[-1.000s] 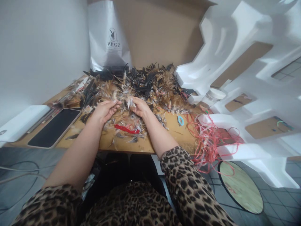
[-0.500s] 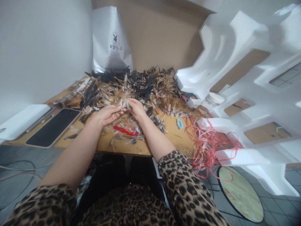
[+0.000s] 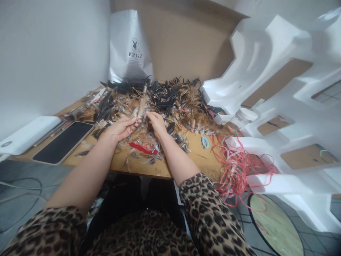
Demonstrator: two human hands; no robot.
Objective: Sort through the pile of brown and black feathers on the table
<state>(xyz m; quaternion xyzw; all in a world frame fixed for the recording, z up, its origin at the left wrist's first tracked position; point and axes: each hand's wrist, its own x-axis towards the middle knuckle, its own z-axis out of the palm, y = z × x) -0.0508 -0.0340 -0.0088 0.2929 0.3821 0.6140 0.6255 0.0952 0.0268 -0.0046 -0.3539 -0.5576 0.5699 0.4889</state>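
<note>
My left hand [image 3: 123, 128] pinches a light brown feather [image 3: 142, 106] by its lower end; the vane points up and away. Close beside it, my right hand [image 3: 156, 123] has its thumb and fingertips pressed together near the feather's edge. What those right fingertips hold, if anything, is too small to make out. Behind both hands spreads a heap of brown and black feathers [image 3: 167, 96]. Below them, a red strip [image 3: 144, 148] lies among pale feather scraps and fluff on the wooden table [image 3: 197, 160].
A phone [image 3: 63, 142] and a white device [image 3: 30, 135] lie at the left. A silver-white bag [image 3: 130, 46] stands behind the heap. To the right are a blue ring [image 3: 205, 142], tangled red strings [image 3: 237, 163], a lidded jar [image 3: 245, 115] and white foam packing [image 3: 255, 64].
The brown feather now stands up clearly from my left fingers. My right hand has moved slightly away from the left, and the whole view has shifted a little.
</note>
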